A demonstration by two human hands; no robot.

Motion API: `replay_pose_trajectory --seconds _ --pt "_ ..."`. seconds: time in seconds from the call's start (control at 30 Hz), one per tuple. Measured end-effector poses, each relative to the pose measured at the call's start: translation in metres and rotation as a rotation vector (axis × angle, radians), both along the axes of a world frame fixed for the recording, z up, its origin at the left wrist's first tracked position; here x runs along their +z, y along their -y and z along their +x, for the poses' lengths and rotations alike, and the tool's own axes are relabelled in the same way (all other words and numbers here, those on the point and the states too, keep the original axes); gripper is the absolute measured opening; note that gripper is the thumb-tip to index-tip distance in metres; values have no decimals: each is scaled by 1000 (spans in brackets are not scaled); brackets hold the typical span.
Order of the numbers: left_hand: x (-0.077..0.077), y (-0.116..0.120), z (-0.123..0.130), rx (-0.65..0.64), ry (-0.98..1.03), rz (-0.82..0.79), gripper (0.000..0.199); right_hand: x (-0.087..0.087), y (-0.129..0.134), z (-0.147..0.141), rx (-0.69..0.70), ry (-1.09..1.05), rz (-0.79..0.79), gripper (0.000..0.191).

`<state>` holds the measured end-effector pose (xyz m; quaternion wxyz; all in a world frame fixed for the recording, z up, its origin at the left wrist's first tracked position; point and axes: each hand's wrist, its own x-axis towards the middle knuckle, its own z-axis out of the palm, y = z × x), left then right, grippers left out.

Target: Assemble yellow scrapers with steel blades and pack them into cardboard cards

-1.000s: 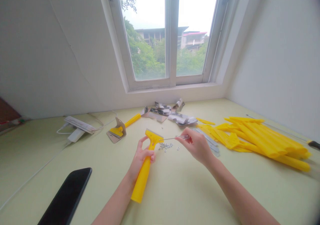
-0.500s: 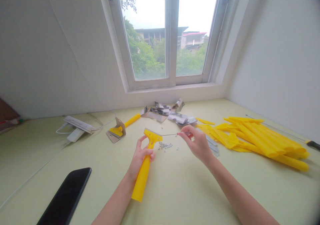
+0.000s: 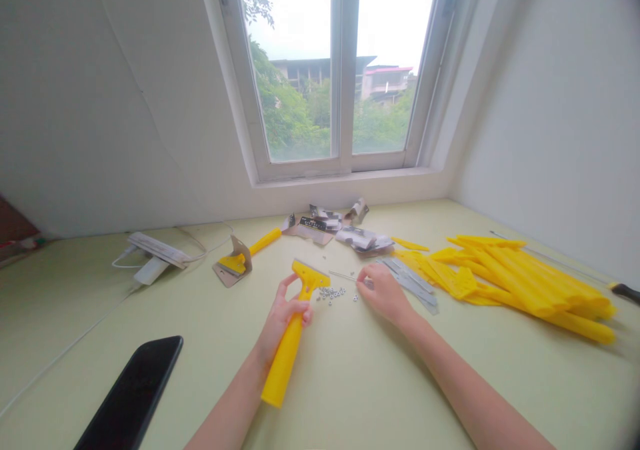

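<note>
My left hand (image 3: 280, 317) is closed round the neck of a yellow scraper (image 3: 286, 363), whose wide head points away from me and whose long handle slants down toward me. In my closed right hand (image 3: 384, 293) is a thin screwdriver (image 3: 343, 275). Its metal shaft points left at the scraper head, with a gap between them; the handle is hidden by my fingers. Small metal nuts or screws (image 3: 331, 293) lie scattered on the table between my hands. Just beyond my right hand are flat grey metal strips (image 3: 413, 285).
Yellow scraper handles and heads (image 3: 540, 277) are piled at right. Another yellow scraper (image 3: 265, 241) lies at back left with a cardboard sleeve (image 3: 243, 257) on its head. Crumpled packaging (image 3: 357, 237) sits below the window. A phone (image 3: 133, 390) and a power strip (image 3: 157, 249) are at left.
My right hand has moved down and slightly left with the screwdriver, and its tip has come away from the scraper head. The scraper has shifted slightly right and down at its head.
</note>
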<state>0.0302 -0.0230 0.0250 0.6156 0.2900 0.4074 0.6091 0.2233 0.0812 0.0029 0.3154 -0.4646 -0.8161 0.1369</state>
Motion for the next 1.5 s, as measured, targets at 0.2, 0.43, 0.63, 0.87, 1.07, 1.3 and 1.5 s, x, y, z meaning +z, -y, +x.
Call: replay_pose_trajectory --seconds 0.2,0.43,0.63,0.87,1.07,1.3,1.5 --pt "2 1 3 -17 -6 -6 66 0 12 -23 121 -21 139 18" --pt "-2 0 3 -43 -6 5 66 -5 13 -30 107 -18 136 18" --pt "-5 -2 3 -55 -1 16 67 -5 14 -30 97 -38 99 15" --pt "-2 0 6 -80 2 17 64 6 16 -28 71 -209 125 11" --pt "-2 3 8 -137 26 28 59 23 29 -30 55 -427 134 11" --pt "-2 6 17 -201 -8 35 56 27 43 -40 233 -553 70 9" --pt "-3 7 21 -214 -30 47 57 26 41 -38 275 -589 27 7"
